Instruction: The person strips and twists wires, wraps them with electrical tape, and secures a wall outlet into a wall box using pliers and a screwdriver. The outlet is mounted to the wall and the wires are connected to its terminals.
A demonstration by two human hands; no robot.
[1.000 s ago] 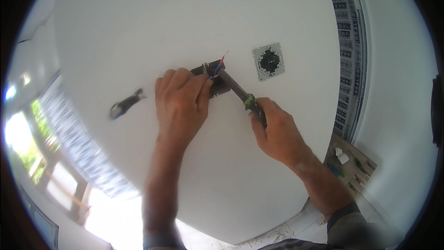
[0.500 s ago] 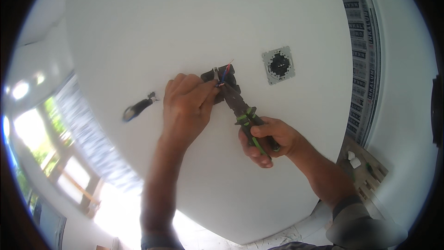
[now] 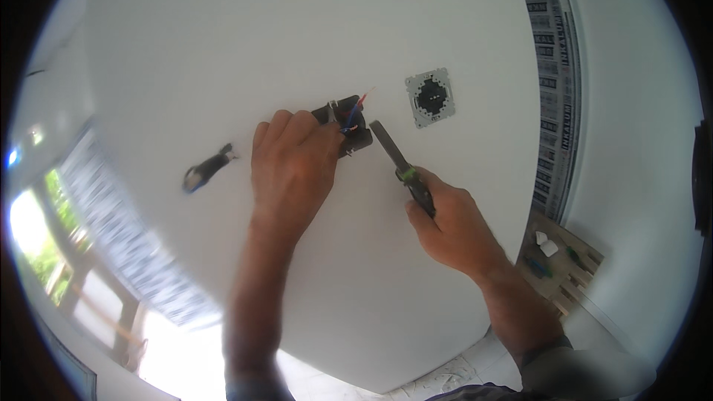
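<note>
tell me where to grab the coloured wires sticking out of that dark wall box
Probably the free ends of the red and blue wires, pinched from above right. They poke up and rightward out of the dark wall box, and the left hand already covers the box's left side. The right hand, holding green-handled pliers, sits lower right.

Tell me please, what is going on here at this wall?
A person works at a wall box with coloured wires in a white wall. The left hand holds the wires at the opening. The right hand holds pliers, their tip just beside the box. A mounted socket frame sits further right.
</note>
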